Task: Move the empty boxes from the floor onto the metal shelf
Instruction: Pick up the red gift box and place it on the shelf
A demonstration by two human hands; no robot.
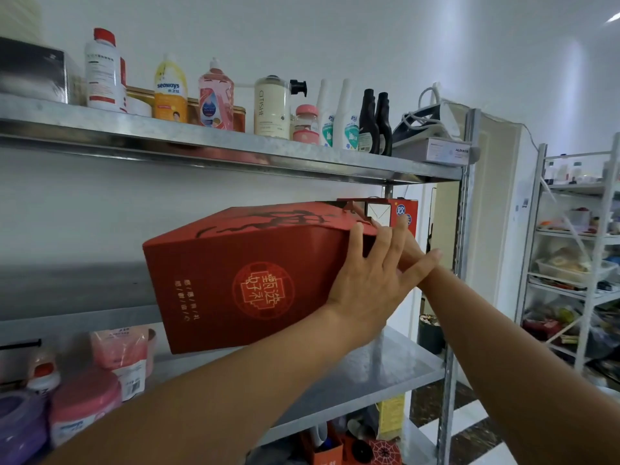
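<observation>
The red box point(241, 280) hangs tilted inside the metal shelf point(409, 360), above its middle board and below its top one. The left hand point(369, 283) presses on the box's right end, grip apart with fingers spread. The right hand point(410, 248) lies behind it, too hidden to tell its grip.

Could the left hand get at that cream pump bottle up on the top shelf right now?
Probably, but not freely: the cream pump bottle stands at the open front of the top shelf with nothing before it, yet the left hand is pressed on the tilted red box.
</observation>
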